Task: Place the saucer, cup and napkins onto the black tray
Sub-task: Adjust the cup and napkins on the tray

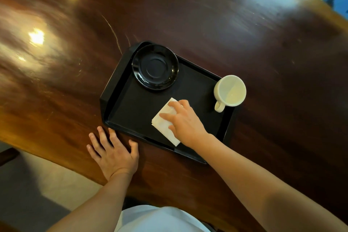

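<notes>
A black tray (pixel 131 107) lies at an angle on the dark wooden table. A glossy black saucer (pixel 155 67) sits in its far left corner, overlapping the rim. A cream cup (pixel 230 91) stands empty at the tray's right end, handle toward me. A stack of white napkins (pixel 163 122) lies on the tray floor near the front edge. My right hand (pixel 183 121) rests on top of the napkins with fingers spread, covering their right part. My left hand (pixel 113 150) lies flat on the table, fingertips at the tray's front left rim, holding nothing.
The polished wooden table (pixel 244 34) stretches far beyond the tray, with bright light reflections at left and top right. Its near edge runs diagonally at lower left, with pale floor (pixel 47 179) below. A blue object (pixel 339 3) shows past the far right edge.
</notes>
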The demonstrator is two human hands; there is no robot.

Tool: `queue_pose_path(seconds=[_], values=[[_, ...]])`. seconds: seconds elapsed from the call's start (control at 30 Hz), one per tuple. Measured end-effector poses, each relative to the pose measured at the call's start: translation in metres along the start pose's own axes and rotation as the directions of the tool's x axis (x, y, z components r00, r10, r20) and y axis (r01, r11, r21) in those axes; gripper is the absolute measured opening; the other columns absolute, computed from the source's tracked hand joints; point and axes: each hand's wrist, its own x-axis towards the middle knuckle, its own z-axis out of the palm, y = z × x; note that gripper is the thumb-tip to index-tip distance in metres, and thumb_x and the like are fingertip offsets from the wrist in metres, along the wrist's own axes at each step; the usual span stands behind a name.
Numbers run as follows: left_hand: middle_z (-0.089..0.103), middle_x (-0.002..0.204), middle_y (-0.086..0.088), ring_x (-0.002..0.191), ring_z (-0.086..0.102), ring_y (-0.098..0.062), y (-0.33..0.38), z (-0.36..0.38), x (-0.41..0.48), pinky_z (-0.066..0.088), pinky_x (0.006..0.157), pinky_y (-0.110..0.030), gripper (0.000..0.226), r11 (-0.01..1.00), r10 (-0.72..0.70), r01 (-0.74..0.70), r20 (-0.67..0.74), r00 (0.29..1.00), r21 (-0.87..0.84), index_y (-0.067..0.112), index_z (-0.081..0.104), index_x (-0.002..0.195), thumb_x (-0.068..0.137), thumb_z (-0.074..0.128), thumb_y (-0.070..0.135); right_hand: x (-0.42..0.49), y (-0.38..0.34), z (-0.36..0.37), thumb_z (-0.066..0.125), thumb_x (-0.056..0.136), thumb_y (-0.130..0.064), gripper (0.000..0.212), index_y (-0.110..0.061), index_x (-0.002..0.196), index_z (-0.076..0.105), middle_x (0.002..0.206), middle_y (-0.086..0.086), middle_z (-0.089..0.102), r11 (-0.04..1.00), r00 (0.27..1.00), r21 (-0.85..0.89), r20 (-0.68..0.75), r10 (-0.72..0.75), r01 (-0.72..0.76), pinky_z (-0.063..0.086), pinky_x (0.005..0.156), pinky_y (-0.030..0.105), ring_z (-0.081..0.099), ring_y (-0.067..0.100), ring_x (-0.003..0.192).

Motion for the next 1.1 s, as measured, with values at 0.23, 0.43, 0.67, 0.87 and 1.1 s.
queue_pose_path(seconds=[0.23,0.43,0.67,0.87,1.1], values=[[0.025,0.163,-0.017,0.154,0.012,-0.04,-0.002,0.002,0.0,-0.002,0.123,-0.052,0.075,1.0,0.018,-0.019,-0.013,1.0,-0.01,0.012,0.038,0.146,0.086,0.042,0.057,-0.005,0.005,0.013,0.087,0.074,-0.019,0.088,-0.03,0.148,0.041,0.158,0.015,0.028,0.972,0.993,-0.211,0.085,-0.086,0.102,0.042,0.107,0.055,0.026,0.04,0.141],[0.025,0.163,-0.017,0.154,0.013,-0.04,-0.004,0.003,0.0,-0.002,0.123,-0.052,0.075,1.0,0.025,-0.025,-0.022,0.999,-0.017,0.013,0.037,0.146,0.087,0.04,0.058,-0.009,0.015,0.014,0.066,0.092,-0.044,0.056,-0.029,0.14,0.041,0.142,0.016,0.04,0.955,0.972,-0.178,-0.025,0.235,-0.236,0.05,0.078,0.04,0.044,0.038,0.121],[0.025,0.163,-0.018,0.153,0.014,-0.041,-0.004,0.003,0.0,0.002,0.123,-0.055,0.075,0.999,0.034,-0.034,-0.02,0.999,-0.018,0.012,0.037,0.146,0.087,0.041,0.057,-0.004,0.033,0.013,0.048,0.098,-0.054,0.052,-0.007,0.117,0.059,0.096,0.006,0.06,0.603,0.641,0.222,0.185,0.745,-0.766,0.054,0.073,0.04,0.062,0.027,0.086],[0.025,0.164,-0.018,0.154,0.014,-0.041,-0.004,0.002,-0.002,0.003,0.123,-0.056,0.075,0.999,0.029,-0.029,-0.016,0.999,-0.016,0.012,0.037,0.147,0.087,0.042,0.057,-0.001,0.021,0.025,0.05,0.097,-0.056,0.057,-0.003,0.111,0.061,0.082,0.014,0.073,0.085,0.366,0.519,0.468,0.804,-0.851,0.051,0.033,0.025,0.071,0.022,0.046],[0.026,0.163,-0.019,0.153,0.015,-0.042,-0.004,0.0,-0.001,0.004,0.123,-0.056,0.075,0.999,0.03,-0.031,-0.022,0.999,-0.017,0.011,0.038,0.146,0.087,0.043,0.056,-0.003,0.009,0.028,0.048,0.103,-0.04,0.04,-0.004,0.09,0.055,0.052,0.011,0.072,-0.214,0.316,0.678,0.567,0.761,-0.703,0.056,0.039,0.028,0.072,0.024,0.045]])
